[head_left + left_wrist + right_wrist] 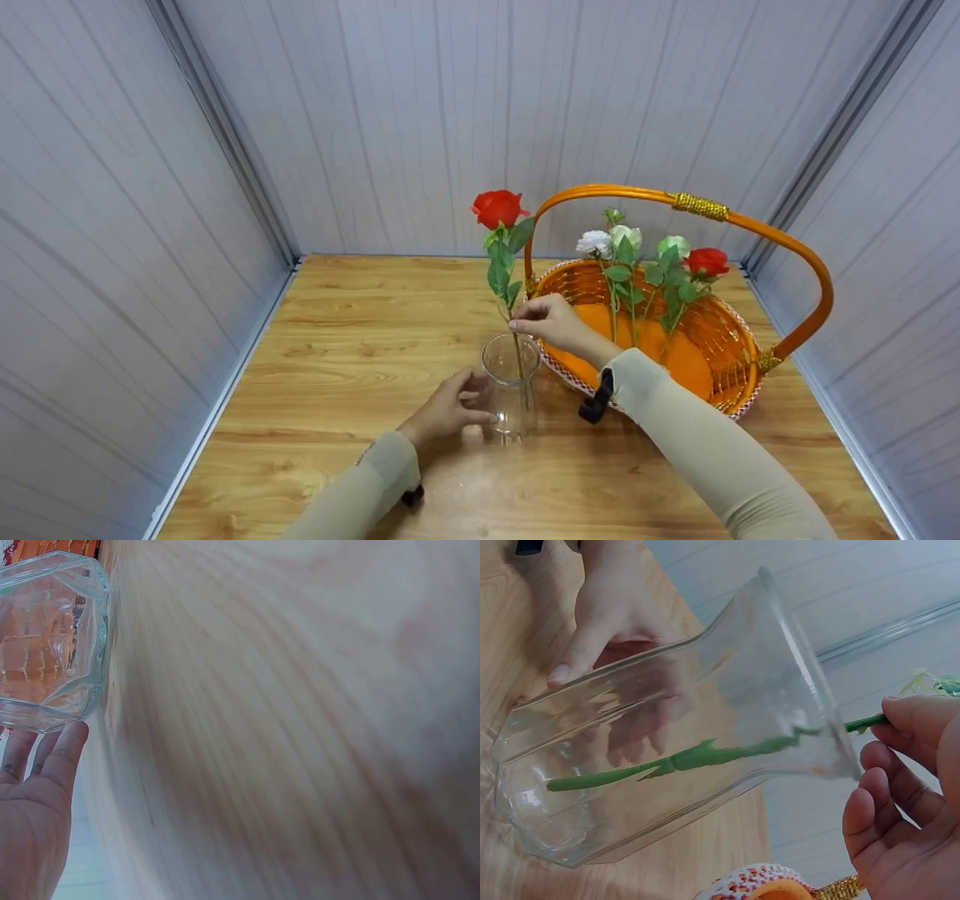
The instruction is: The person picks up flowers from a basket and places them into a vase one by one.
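A clear glass vase point(511, 397) stands upright on the wooden table, its rim flaring out. My right hand point(555, 324) pinches the stem of a red rose point(498, 208) between thumb and fingertips, just above the vase's mouth. The green stem point(697, 756) runs down inside the glass, its cut end near the bottom. At the vase's left side is my left hand point(448, 409), thumb and fingers spread and fairly straight. In the left wrist view its fingertips point(71, 736) reach the glass; whether they press on it I cannot tell.
To the right of the vase stands an orange wicker basket point(739, 352) with a tall arched handle point(814, 270). White and pale green flowers point(625, 238) and another red rose point(706, 262) lean inside it. Pale panel walls point(420, 127) enclose the table point(352, 337).
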`<action>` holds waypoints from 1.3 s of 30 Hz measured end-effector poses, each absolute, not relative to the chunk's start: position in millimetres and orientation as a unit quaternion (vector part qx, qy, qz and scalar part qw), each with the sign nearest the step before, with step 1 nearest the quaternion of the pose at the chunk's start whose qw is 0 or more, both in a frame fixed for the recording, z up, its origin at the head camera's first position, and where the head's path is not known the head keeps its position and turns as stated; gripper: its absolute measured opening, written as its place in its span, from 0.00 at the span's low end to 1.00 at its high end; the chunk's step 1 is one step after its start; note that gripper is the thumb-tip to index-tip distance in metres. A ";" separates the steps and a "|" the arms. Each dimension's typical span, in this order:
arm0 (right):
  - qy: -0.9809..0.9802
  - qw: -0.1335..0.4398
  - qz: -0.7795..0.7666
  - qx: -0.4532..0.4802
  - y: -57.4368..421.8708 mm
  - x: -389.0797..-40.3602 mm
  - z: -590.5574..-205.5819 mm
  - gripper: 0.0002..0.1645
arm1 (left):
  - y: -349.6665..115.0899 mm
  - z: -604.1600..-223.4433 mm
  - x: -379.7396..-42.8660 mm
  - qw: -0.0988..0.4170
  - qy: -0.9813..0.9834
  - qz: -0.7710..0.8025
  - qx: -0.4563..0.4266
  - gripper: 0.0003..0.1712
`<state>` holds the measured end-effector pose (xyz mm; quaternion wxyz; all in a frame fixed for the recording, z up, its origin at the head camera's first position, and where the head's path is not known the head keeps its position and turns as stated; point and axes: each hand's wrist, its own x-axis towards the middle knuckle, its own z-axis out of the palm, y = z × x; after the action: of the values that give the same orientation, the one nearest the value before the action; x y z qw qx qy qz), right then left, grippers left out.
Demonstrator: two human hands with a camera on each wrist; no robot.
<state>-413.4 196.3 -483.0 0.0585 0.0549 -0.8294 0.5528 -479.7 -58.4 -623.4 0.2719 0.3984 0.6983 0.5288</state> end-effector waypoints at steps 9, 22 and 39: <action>-0.818 0.063 0.570 0.028 197.5 -415.2 -496.9 0.10 | -59.1 -624.3 -479.7 0.277 0.692 0.535 0.397 0.36; -0.805 0.050 0.591 0.010 203.8 -408.3 -498.9 0.13 | -58.3 -625.5 -480.5 0.264 0.699 0.529 0.402 0.39; -0.803 0.056 0.592 -0.045 244.7 -390.3 -496.4 0.08 | -59.8 -623.0 -480.4 0.268 0.705 0.519 0.402 0.37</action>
<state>-390.3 244.7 -496.4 0.0562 -0.0452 -0.8026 0.5922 -480.4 -59.8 -623.0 0.2676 0.4021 0.7050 0.5193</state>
